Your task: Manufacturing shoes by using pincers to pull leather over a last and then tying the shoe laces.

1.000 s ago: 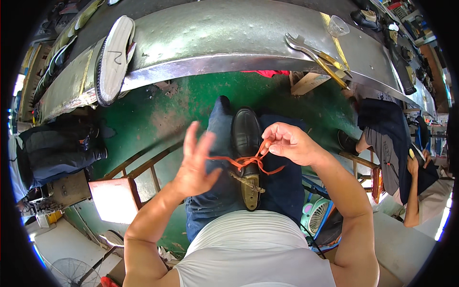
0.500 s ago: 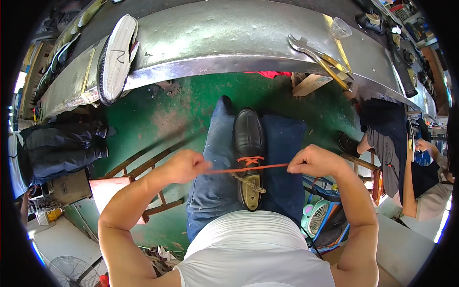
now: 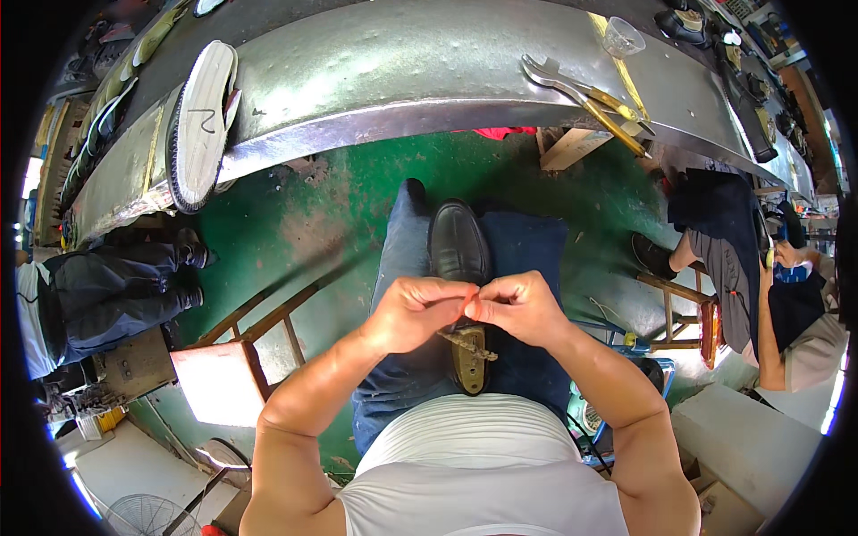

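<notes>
A black leather shoe (image 3: 458,243) rests on my lap, toe pointing away from me, with a brownish shoe last (image 3: 469,366) showing at its heel end and a knotted piece of cord (image 3: 471,344) across it. Above the lacing, my left hand (image 3: 418,308) and my right hand (image 3: 514,306) meet, fingertips pinched together. Between them a bit of orange shoelace (image 3: 469,300) shows. The rest of the lace and the shoe's lacing are hidden behind my hands.
Ahead is a metal-topped bench (image 3: 375,67) bearing a pale shoe sole (image 3: 204,125), lasting pliers (image 3: 585,98) and a clear plastic cup (image 3: 623,37). Wooden stools (image 3: 223,380) stand at both sides. Other people sit at far left (image 3: 121,290) and far right (image 3: 742,259).
My hands, apart with the orange lace pulled taut between them, have come together over the shoe. The view has shifted slightly.
</notes>
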A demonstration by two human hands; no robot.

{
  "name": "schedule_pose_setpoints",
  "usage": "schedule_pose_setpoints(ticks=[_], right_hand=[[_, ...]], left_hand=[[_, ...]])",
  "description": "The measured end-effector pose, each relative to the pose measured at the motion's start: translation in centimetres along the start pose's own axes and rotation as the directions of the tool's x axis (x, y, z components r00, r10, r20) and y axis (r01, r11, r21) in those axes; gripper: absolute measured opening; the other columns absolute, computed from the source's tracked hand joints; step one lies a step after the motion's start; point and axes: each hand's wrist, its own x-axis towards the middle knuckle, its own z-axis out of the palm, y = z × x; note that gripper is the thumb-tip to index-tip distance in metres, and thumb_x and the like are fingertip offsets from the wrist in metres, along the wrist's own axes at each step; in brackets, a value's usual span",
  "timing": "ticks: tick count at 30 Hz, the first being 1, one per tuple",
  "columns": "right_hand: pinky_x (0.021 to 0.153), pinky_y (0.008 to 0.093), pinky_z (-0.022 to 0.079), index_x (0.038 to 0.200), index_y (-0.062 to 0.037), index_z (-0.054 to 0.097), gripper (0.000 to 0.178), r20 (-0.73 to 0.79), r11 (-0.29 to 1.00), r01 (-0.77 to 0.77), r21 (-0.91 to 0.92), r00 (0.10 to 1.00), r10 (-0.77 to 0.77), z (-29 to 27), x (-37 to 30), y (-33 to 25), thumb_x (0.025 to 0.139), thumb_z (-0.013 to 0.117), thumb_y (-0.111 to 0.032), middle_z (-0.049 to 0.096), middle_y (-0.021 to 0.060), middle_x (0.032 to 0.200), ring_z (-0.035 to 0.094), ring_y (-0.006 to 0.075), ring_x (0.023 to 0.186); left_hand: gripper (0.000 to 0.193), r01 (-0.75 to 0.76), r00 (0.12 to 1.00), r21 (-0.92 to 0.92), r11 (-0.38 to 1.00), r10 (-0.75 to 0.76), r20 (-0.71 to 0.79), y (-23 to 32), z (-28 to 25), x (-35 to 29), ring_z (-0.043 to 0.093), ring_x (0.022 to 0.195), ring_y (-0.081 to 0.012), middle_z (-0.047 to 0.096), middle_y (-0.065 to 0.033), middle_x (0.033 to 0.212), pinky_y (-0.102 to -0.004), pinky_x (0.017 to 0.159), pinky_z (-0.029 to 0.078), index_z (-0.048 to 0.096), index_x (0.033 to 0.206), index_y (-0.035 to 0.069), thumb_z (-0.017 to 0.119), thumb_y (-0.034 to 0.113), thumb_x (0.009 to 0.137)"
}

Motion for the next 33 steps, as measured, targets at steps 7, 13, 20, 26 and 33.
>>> schedule_pose_setpoints(ticks=[7, 13, 20, 26, 33], right_hand=[[0.066, 0.0245, 0.049, 0.093, 0.0019, 0.073, 0.018, 0.124, 0.992, -0.087, -0.091, 0.987, 0.098, -0.7, 0.7, -0.7, 0.093, 0.071, -0.016, 0.073, 0.0042, 0.082, 0.062, 0.0061, 0.074], [0.066, 0.0249, 0.048, 0.093, 0.0019, 0.071, 0.017, 0.111, 0.967, -0.038, -0.251, 0.991, 0.068, -0.2, 0.3, -1.5, 0.094, 0.067, -0.014, 0.070, 0.0041, 0.080, 0.060, 0.0058, 0.074], [0.078, 0.0368, 0.051, 0.081, -0.0004, 0.067, 0.006, 0.082, 0.845, 0.270, -0.462, 0.962, -0.262, 0.0, -0.2, -1.5, 0.082, 0.067, -0.006, 0.066, 0.0144, 0.102, 0.064, 0.0259, 0.096], [0.085, 0.0442, 0.052, 0.091, 0.0002, 0.067, 0.019, 0.189, 0.329, 0.276, -0.903, 0.943, -0.273, -4.0, -1.9, 0.9, 0.074, 0.072, -0.007, 0.062, 0.0155, 0.116, 0.059, 0.0346, 0.106], [0.100, 0.0417, 0.049, 0.150, 0.0028, 0.019, 0.101, -0.035, 0.913, -0.062, -0.404, 0.998, 0.052, 2.5, -6.4, 1.4, 0.080, 0.082, -0.033, 0.056, 0.0229, 0.131, 0.057, 0.0382, 0.122]], left_hand=[[0.017, -0.087, 0.996, 0.539, 0.838, 0.062, 0.066, 2.6, 0.1, 0.7, 0.067, 0.096, -0.0262, 0.069, -0.0128, 0.101, -0.0343, 0.084, 0.053, 0.073, 0.095, 0.005, 0.072, -0.003, 0.081], [0.019, -0.472, 0.878, 0.719, 0.511, 0.349, 0.329, 4.8, -0.6, 2.8, 0.042, 0.135, -0.0422, 0.046, -0.0184, 0.145, -0.0467, 0.106, 0.042, 0.071, 0.091, 0.006, 0.075, 0.000, 0.073], [0.010, -0.535, 0.845, 0.726, 0.433, 0.304, 0.441, 4.8, -0.6, 3.4, 0.034, 0.143, -0.0446, 0.043, -0.0205, 0.149, -0.0536, 0.110, 0.038, 0.060, 0.072, -0.001, 0.067, -0.007, 0.068], [0.012, -0.531, 0.847, 0.823, 0.205, 0.087, 0.525, 5.8, -2.1, 0.6, 0.037, 0.141, -0.0440, 0.050, -0.0237, 0.140, -0.0592, 0.108, 0.040, 0.057, 0.067, -0.002, 0.066, 0.000, 0.059], [0.039, -0.196, 0.906, 0.973, 0.123, 0.401, 0.132, 10.9, -7.1, -3.2, 0.039, 0.139, -0.0482, 0.044, -0.0275, 0.147, -0.0547, 0.116, 0.031, 0.059, 0.116, 0.001, 0.070, 0.003, 0.079]])
